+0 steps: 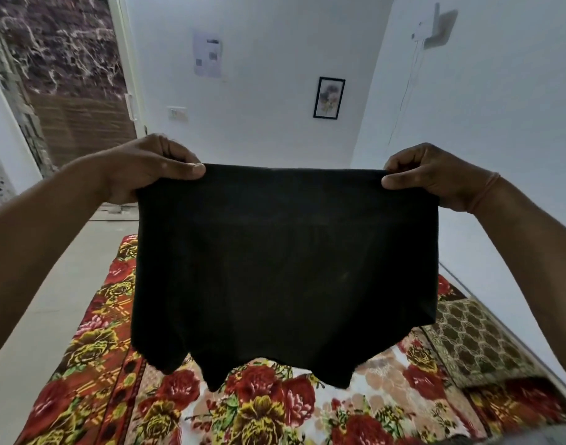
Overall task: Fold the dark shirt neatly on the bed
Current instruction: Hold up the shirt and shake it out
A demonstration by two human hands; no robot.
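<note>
The dark shirt hangs in the air, doubled over so its top edge is a straight fold and its lower edges dangle unevenly. My left hand pinches the top left corner of that fold. My right hand pinches the top right corner, with a thin band on that wrist. The shirt is stretched flat between both hands, above the bed with its red and yellow floral sheet. The cloth hides the middle of the bed.
A brown patterned pillow lies at the bed's right side against the white wall. Pale floor runs along the left of the bed. A door stands at the back left, and a framed picture hangs on the far wall.
</note>
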